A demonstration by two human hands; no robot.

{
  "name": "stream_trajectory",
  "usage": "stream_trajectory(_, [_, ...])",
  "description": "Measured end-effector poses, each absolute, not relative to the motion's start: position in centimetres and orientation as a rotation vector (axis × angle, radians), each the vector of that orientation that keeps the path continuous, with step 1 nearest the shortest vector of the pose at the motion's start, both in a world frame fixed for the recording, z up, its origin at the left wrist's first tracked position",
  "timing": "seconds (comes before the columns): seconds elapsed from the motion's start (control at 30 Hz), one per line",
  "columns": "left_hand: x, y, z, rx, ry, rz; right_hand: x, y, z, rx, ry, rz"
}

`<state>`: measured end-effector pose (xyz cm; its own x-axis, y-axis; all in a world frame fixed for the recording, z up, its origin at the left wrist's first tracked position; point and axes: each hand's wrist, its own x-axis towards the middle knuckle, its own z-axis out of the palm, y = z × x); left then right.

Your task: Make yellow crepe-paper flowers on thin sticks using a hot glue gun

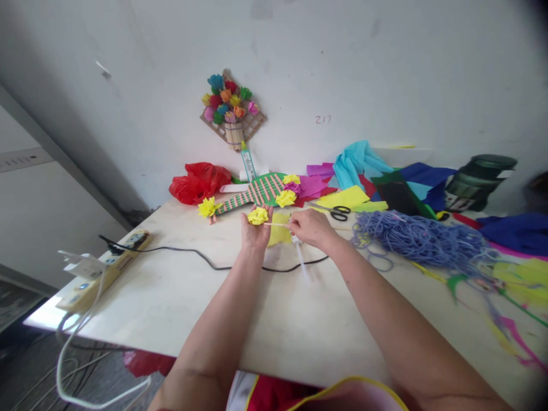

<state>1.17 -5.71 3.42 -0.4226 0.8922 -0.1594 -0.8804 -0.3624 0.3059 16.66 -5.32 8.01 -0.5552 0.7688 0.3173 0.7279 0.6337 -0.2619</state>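
My left hand (255,231) is closed around a small yellow paper flower (258,216), held up above the table. My right hand (311,228) pinches a thin white stick (299,254) whose tip reaches toward the flower. Under the hands lies a yellow paper sheet (279,233). Just beyond them rests a green-and-pink woven paper piece (257,194) with yellow flowers (286,198) and a purple one stuck on it.
Black scissors (336,212) lie right of the hands. A pile of purple string (422,240) spreads at right, coloured paper sheets (342,188) behind. A black cable (205,260) runs to a power strip (103,265) at left. A red bag (197,182) sits by the wall.
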Motion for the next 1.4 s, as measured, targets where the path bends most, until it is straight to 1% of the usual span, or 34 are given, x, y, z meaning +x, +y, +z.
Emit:
stream_trajectory(0.07, [1.3, -5.8, 3.5, 0.046, 0.395, 1.954, 16.4, -5.0, 7.6, -1.144, -2.357, 0.313])
stream_trajectory(0.2, [1.5, -6.0, 3.5, 0.062, 0.383, 1.948, 15.9, -4.4, 6.7, -1.078, -2.129, 0.772])
stream_trajectory(0.3, [1.6, -6.0, 3.5, 0.084, 0.371, 1.943, 15.7, -4.3, 6.2, -1.068, -2.008, 0.961])
stream_trajectory(0.53, [1.8, -6.2, 2.9, 0.211, 0.31, 1.933, 15.5, -4.4, 6.1, -1.084, -1.939, 1.017])
stream_trajectory(0.7, [2.2, -6.2, 2.7, 0.288, 0.324, 1.924, 15.1, -4.2, 5.5, -1.178, -1.859, 1.086])
stream_trajectory(0.9, [2.7, -6.3, 3.0, 0.29, 0.334, 1.92, 14.9, -4.0, 4.8, -1.167, -1.726, 1.346])
stream_trajectory(1.13, [2.9, -6.5, 3.2, 0.313, 0.368, 1.897, 14.7, -5.1, 6.0, -1.13, -1.562, 1.605])
stream_trajectory(1.27, [3.0, -6.7, 3.0, 0.354, 0.405, 1.864, 14.7, -5.2, 6.2, -1.1, -1.482, 1.658])
stream_trajectory(1.4, [3.2, -6.8, 2.9, 0.466, 0.382, 1.815, 14.8, -4.8, 6.0, -1.105, -1.417, 1.615])
